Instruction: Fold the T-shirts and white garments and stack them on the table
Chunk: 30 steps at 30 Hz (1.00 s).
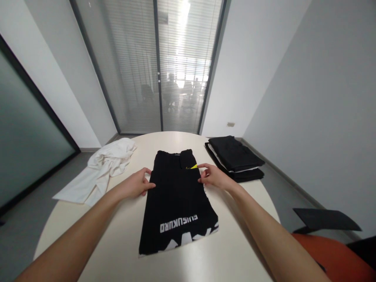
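A folded black T-shirt (176,196) lies on the table in front of me, with white lettering and a white pattern along its near end. Its far part shows a small white label at the top and a small yellow patch at the right. At the left edge, my left hand (140,183) grips the cloth with the thumb on top. Across from it, my right hand (212,176) pinches the right edge beside the yellow patch. Some fingertips of both hands are hidden by the cloth.
A crumpled white garment (102,168) lies on the left of the round pale table (199,260). Folded dark clothes (235,156) are stacked at the right. An orange chair (331,254) with a black armrest stands at lower right. Behind is a glass partition (132,78) with blinds.
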Each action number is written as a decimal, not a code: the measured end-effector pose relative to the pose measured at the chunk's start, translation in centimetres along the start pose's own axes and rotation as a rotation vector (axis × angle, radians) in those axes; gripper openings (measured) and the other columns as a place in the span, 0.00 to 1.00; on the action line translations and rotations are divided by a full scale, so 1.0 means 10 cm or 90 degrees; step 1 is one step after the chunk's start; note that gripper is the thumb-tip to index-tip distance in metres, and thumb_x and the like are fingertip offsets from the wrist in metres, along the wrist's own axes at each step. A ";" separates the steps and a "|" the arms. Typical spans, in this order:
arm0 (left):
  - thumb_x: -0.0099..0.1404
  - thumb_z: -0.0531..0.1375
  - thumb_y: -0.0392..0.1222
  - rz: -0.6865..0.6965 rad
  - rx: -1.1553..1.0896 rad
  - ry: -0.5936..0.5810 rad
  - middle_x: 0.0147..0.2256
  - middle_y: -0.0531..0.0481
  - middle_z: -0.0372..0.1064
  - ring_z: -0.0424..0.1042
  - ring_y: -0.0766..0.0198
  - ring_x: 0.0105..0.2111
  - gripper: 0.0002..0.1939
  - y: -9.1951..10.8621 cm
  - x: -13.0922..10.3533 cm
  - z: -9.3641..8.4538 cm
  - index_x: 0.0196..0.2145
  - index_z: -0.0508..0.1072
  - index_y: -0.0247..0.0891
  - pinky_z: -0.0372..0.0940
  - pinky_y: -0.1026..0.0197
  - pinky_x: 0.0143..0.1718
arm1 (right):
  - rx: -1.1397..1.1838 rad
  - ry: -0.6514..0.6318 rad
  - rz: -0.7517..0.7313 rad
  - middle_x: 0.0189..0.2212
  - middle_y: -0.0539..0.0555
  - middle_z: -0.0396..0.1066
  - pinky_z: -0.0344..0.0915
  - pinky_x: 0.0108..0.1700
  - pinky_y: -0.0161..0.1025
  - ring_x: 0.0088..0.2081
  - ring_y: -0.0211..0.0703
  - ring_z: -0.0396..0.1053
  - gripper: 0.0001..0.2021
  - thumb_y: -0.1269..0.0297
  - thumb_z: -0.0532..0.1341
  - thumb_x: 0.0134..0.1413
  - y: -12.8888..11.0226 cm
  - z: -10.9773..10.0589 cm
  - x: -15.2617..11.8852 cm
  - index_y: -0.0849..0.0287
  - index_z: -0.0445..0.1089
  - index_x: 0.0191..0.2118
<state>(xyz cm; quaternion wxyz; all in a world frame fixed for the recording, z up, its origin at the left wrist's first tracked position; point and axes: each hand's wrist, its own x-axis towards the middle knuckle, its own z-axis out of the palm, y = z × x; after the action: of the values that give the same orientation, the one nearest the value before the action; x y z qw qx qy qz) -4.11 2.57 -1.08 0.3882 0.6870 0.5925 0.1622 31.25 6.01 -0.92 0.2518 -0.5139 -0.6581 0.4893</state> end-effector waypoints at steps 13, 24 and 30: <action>0.60 0.58 0.57 0.040 0.083 -0.145 0.23 0.53 0.69 0.69 0.63 0.23 0.17 0.30 -0.25 -0.24 0.29 0.66 0.40 0.59 0.62 0.27 | -0.080 -0.242 -0.087 0.24 0.43 0.55 0.69 0.31 0.35 0.26 0.34 0.64 0.22 0.54 0.65 0.57 -0.30 -0.05 -0.23 0.56 0.68 0.55; 0.59 0.62 0.62 0.123 -0.214 0.233 0.22 0.57 0.69 0.65 0.66 0.19 0.23 0.18 0.20 -0.09 0.39 0.65 0.41 0.58 0.66 0.21 | 0.052 0.145 -0.308 0.27 0.45 0.58 0.62 0.32 0.35 0.29 0.36 0.60 0.21 0.52 0.61 0.61 -0.05 0.04 0.16 0.55 0.66 0.57; 0.57 0.64 0.59 0.116 -0.309 0.264 0.34 0.47 0.79 0.78 0.56 0.32 0.28 -0.07 0.50 0.19 0.49 0.65 0.41 0.69 0.58 0.33 | 0.046 0.131 -0.241 0.34 0.47 0.65 0.63 0.34 0.36 0.29 0.36 0.64 0.31 0.54 0.61 0.59 0.19 0.15 0.35 0.53 0.55 0.65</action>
<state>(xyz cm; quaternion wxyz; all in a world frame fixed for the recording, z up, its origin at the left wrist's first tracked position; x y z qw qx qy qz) -2.04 6.64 -3.98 0.3958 0.5767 0.5391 0.4691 29.61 8.66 -3.82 0.4229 -0.4192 -0.6958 0.4016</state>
